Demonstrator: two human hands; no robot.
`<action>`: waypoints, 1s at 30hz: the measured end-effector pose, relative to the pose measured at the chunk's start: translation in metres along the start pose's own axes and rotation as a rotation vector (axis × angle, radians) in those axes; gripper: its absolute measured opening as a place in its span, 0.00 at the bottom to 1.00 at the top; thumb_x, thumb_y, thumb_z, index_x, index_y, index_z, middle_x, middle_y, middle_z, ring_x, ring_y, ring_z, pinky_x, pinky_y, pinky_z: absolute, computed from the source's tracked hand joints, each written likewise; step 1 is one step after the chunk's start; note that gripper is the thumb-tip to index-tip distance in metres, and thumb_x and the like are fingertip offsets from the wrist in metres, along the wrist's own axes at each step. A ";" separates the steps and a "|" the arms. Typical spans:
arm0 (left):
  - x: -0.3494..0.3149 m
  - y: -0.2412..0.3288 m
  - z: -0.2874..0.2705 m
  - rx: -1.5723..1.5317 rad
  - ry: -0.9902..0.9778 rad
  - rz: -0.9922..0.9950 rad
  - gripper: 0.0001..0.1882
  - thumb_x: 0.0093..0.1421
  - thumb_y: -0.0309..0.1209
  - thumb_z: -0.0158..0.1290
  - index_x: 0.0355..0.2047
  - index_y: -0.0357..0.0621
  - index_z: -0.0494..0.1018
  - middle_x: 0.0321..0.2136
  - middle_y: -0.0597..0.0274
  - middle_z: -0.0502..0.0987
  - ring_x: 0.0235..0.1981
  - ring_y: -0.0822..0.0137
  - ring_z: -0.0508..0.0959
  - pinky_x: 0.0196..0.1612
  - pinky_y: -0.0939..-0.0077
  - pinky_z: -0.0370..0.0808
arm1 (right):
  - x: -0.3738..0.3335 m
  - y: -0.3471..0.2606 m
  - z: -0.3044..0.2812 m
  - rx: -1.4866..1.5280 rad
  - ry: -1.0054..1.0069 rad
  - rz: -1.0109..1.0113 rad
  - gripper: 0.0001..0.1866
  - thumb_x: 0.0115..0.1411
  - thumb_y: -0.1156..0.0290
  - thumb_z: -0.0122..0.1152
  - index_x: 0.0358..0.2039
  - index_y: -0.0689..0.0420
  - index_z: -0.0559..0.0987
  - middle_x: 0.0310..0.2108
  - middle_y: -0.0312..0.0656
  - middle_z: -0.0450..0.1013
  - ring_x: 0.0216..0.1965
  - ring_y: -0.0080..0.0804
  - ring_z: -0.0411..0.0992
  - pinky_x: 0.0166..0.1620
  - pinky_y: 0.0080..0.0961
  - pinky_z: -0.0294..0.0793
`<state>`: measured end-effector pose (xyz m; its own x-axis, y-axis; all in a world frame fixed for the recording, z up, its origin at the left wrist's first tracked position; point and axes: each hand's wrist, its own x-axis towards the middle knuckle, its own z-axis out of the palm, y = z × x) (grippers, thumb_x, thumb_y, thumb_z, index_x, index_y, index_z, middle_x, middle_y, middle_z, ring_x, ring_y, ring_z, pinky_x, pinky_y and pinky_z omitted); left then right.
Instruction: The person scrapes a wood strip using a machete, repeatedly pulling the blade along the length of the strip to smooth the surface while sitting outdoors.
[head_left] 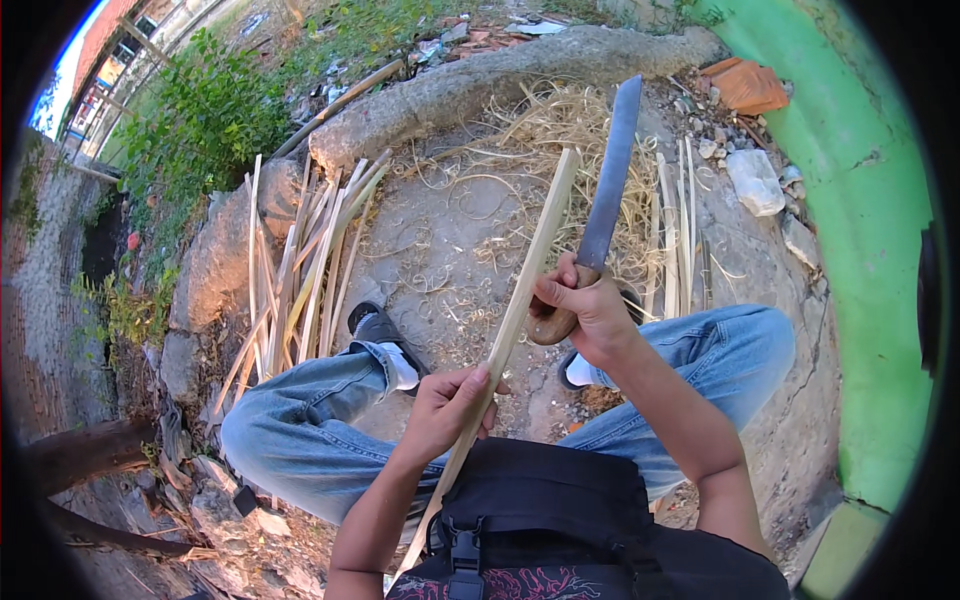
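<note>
My left hand (450,405) grips a long pale bamboo strip (535,262) near its lower part; the strip slants up and away to about the middle of the view. My right hand (585,305) holds the wooden handle of a long grey-bladed knife (610,180), whose blade points up and away beside the strip. The knife hand's thumb rests against the strip. Both hands hover above my knees in blue jeans (300,420).
A pile of split bamboo strips (310,260) lies to the left, more strips (675,230) to the right. Pale shavings (530,120) cover the ground ahead. A concrete kerb (480,80) runs behind; a green wall (860,230) stands at the right.
</note>
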<state>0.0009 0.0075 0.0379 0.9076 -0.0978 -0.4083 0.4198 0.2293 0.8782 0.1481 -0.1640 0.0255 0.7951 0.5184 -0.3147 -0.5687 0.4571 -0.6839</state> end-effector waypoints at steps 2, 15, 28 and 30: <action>0.000 -0.003 0.000 0.022 0.003 0.006 0.24 0.69 0.44 0.39 0.34 0.35 0.76 0.13 0.63 0.71 0.13 0.75 0.71 0.18 0.83 0.67 | 0.000 0.000 0.000 0.004 -0.013 -0.009 0.17 0.53 0.78 0.66 0.23 0.52 0.63 0.26 0.41 0.74 0.29 0.30 0.75 0.33 0.28 0.75; 0.001 -0.003 -0.001 0.056 0.004 -0.027 0.23 0.68 0.42 0.41 0.34 0.34 0.76 0.13 0.60 0.73 0.13 0.72 0.73 0.17 0.80 0.68 | 0.012 -0.042 -0.005 -0.023 0.144 -0.213 0.16 0.51 0.79 0.66 0.23 0.49 0.65 0.35 0.46 0.76 0.33 0.31 0.77 0.35 0.25 0.72; 0.004 -0.002 -0.005 -0.009 -0.072 -0.117 0.23 0.68 0.43 0.41 0.39 0.32 0.74 0.18 0.60 0.74 0.17 0.71 0.74 0.22 0.78 0.71 | 0.021 -0.038 -0.012 0.000 0.173 -0.177 0.19 0.49 0.80 0.69 0.24 0.51 0.63 0.29 0.44 0.76 0.27 0.31 0.76 0.32 0.24 0.73; 0.004 -0.002 -0.006 -0.219 -0.151 -0.210 0.21 0.68 0.43 0.42 0.44 0.36 0.74 0.21 0.62 0.75 0.19 0.74 0.73 0.24 0.80 0.70 | 0.023 -0.038 -0.017 0.022 0.150 -0.171 0.19 0.50 0.79 0.68 0.24 0.50 0.63 0.29 0.43 0.76 0.26 0.30 0.75 0.32 0.25 0.73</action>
<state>0.0040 0.0123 0.0332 0.7993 -0.3039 -0.5185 0.6009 0.3899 0.6978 0.1913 -0.1817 0.0329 0.9018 0.3192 -0.2913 -0.4262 0.5456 -0.7216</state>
